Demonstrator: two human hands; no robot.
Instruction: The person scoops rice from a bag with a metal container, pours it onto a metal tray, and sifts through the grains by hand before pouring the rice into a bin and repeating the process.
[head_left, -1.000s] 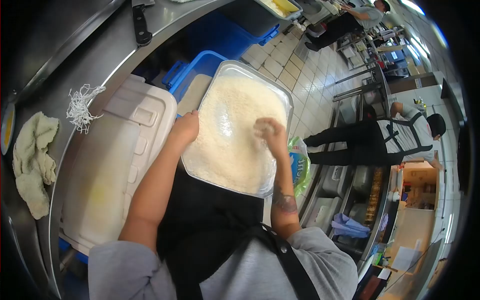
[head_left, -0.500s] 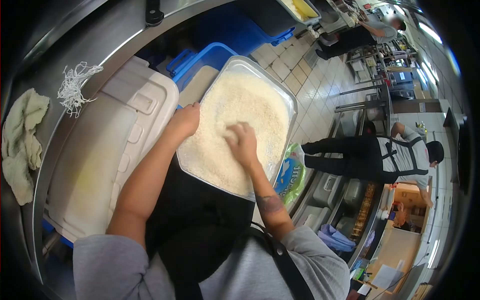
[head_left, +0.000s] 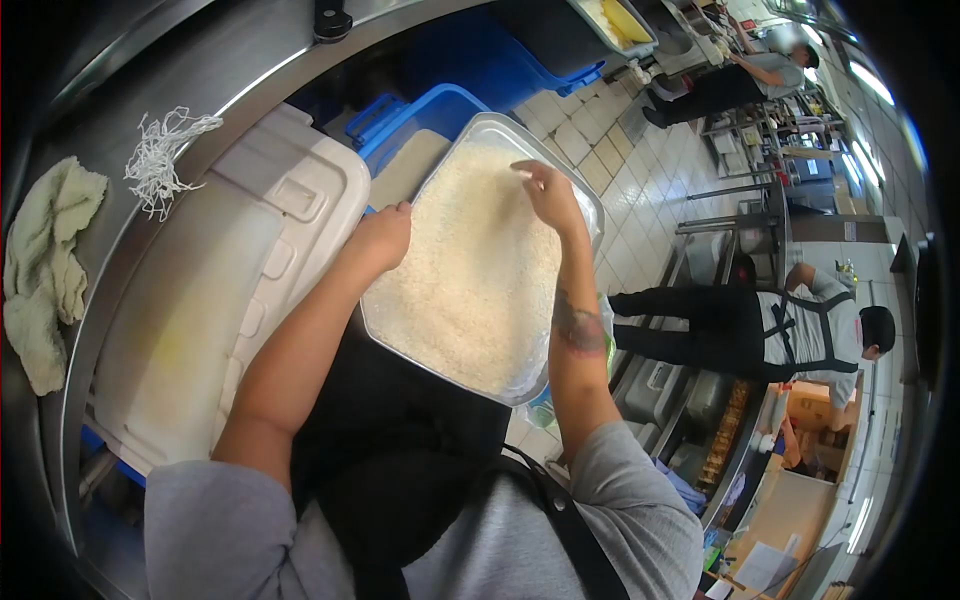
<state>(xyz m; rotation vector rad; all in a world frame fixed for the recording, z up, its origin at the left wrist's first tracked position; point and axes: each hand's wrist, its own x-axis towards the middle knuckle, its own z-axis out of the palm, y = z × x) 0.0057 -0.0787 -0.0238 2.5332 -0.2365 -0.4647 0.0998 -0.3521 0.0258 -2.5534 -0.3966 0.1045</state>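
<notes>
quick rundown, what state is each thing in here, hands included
left hand: closed on the tray's rim
right hand: fingers loosely curled, over the crumbs
tray: tilted or level, cannot tell; bare metal at one corner
pale crumbs: loose, spread unevenly
blue bin: open, partly behind the tray
cloth: crumpled
white strings: tangled
black handle: cut off by the frame

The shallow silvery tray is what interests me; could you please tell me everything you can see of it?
The tray is rectangular with rounded corners, a raised rim and shiny, metal-looking surfaces. Pale, crumb-like material covers most of its floor, leaving a barer patch near the picture's lower right corner of it. It overlaps the blue bin in view; what supports it is hidden. The left hand grips its left edge; the right hand is over it.
</notes>
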